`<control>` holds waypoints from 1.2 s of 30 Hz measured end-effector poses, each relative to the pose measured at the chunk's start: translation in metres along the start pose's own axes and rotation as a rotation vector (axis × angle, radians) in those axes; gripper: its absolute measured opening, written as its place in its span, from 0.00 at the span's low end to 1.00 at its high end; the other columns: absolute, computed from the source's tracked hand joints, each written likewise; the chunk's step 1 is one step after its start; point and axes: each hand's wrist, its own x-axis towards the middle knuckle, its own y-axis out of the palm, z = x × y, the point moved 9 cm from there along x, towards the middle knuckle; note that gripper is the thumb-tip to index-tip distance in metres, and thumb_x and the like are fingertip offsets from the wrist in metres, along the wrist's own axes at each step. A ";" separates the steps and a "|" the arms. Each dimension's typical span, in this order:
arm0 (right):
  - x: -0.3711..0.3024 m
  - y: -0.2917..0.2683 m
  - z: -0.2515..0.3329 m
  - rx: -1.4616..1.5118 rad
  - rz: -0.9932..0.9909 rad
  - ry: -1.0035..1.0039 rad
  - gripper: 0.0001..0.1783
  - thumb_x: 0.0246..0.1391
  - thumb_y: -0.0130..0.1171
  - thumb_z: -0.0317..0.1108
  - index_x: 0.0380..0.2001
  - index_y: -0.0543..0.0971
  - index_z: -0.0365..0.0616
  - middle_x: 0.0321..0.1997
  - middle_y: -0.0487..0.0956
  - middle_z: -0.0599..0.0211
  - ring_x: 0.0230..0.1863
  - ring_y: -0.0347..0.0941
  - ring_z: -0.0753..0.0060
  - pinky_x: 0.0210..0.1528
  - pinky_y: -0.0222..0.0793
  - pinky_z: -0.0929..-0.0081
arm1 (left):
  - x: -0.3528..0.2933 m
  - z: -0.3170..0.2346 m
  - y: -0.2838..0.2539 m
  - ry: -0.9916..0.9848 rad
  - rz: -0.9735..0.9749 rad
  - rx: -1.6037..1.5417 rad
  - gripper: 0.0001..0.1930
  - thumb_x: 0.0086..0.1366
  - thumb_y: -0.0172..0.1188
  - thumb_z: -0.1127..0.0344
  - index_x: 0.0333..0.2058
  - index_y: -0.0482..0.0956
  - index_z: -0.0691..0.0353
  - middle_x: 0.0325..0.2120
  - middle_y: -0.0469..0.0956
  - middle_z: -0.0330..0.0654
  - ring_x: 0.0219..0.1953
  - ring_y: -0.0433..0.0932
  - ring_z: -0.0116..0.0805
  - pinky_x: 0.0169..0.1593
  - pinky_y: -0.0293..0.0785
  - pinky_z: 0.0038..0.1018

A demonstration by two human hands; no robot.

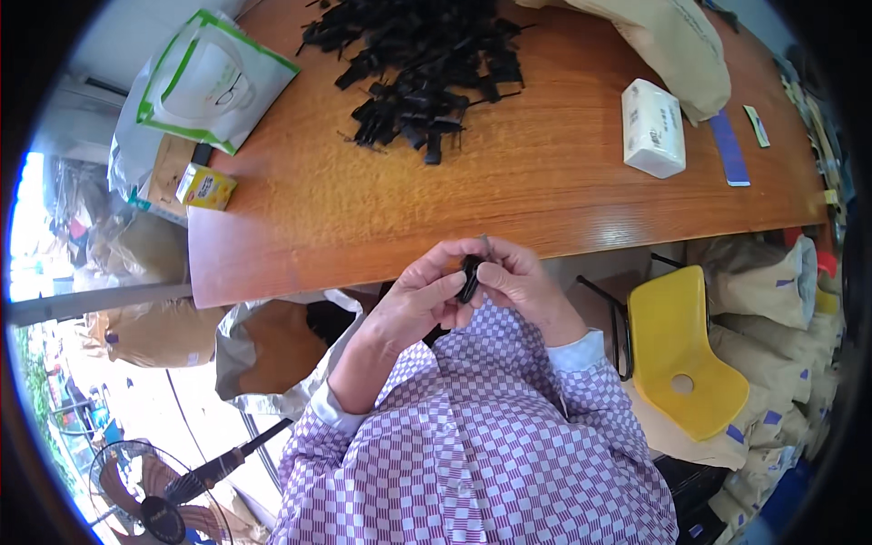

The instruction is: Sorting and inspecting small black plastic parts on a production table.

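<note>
Just off the table's near edge, my two hands meet in front of my body. A small black part (470, 278), probably plastic, is pinched between them. My left hand (420, 292) is closed on it, thumb against its side. My right hand (520, 280) is closed too, its thumb pressing on the part from the other side. A thin greyish tip (485, 243) pokes up by the right fingers; what it belongs to is hidden. On the wooden table (545, 173) beyond lies a loose pile of similar black parts (427, 73).
A white-and-green bag (213, 86) and a yellow box (207, 187) occupy the table's left side. At right are a white tissue pack (654, 127), a brown paper sack (677, 50) and a purple strip (729, 150). An open sack (272, 350), fan (163, 513) and yellow chair (677, 345) flank me.
</note>
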 end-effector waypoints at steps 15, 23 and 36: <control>0.003 0.035 -0.011 -0.224 -0.204 -0.064 0.17 0.64 0.45 0.39 0.51 0.68 0.41 0.23 0.66 0.79 0.18 0.57 0.91 0.17 0.50 0.91 | -0.031 -0.033 -0.024 0.430 -0.434 0.852 0.20 0.63 0.50 0.79 0.55 0.67 0.65 0.39 0.75 0.42 0.41 0.75 0.26 0.42 0.73 0.21; 0.014 0.047 -0.022 -0.171 -0.221 -0.017 0.17 0.65 0.43 0.36 0.54 0.65 0.42 0.23 0.64 0.81 0.17 0.55 0.93 0.16 0.48 0.91 | -0.039 -0.044 -0.027 0.551 -0.489 0.860 0.20 0.61 0.50 0.81 0.53 0.69 0.63 0.35 0.77 0.45 0.38 0.77 0.27 0.40 0.73 0.22; 0.071 0.072 -0.009 -0.931 0.162 -0.370 0.21 0.61 0.51 0.41 0.54 0.67 0.42 0.30 0.72 0.73 0.24 0.67 0.88 0.21 0.58 0.90 | -0.125 -0.077 -0.059 0.568 -0.825 1.235 0.16 0.60 0.51 0.81 0.48 0.73 0.66 0.34 0.78 0.43 0.35 0.78 0.26 0.38 0.75 0.21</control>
